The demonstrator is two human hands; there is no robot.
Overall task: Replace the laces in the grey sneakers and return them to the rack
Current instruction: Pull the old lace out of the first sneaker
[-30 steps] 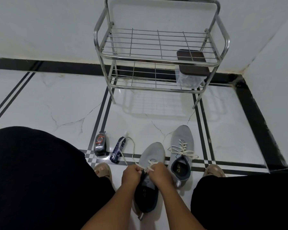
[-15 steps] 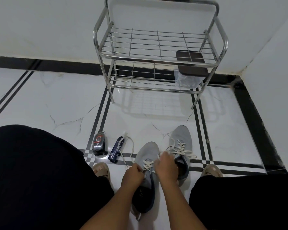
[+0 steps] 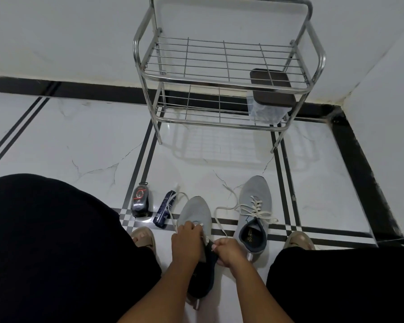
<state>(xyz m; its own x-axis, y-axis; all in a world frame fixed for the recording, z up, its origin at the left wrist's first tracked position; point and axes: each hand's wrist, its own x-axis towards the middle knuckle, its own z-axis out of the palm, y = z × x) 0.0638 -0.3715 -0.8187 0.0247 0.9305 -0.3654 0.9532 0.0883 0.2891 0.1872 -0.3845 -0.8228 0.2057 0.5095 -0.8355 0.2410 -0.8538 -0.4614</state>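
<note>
The steel rack (image 3: 229, 73) stands against the wall beyond the work, its two wire shelves bare but for a lidded plastic box (image 3: 269, 101) at the right end of the lower one, so there is room for both shoes when the time comes. On the tiled floor (image 3: 75, 141) the laced grey sneaker (image 3: 254, 210) sits to the right, its cream lace threaded through but with the ends lying loose. The other grey sneaker (image 3: 196, 215) lies between the knees, toe pointing to the rack, and is the one in hand. The left hand (image 3: 187, 241) covers the eyelet area with fingers curled; it seems to pinch the lace there, though the exact grip is hidden. The right hand (image 3: 229, 251) has its fingers curled round the dark collar and tongue, steadying the shoe. The loose lace (image 3: 216, 220) runs out over the floor toward the laced sneaker, with another strand looping left past the blue spray can (image 3: 165, 210) and the shoe-polish bottle (image 3: 139, 202). To do this step well I would keep the tongue pulled flat and straight, feed each end through its eyelet without twisting, draw both sides to even length, and keep the trailing lace clear of the can
</note>
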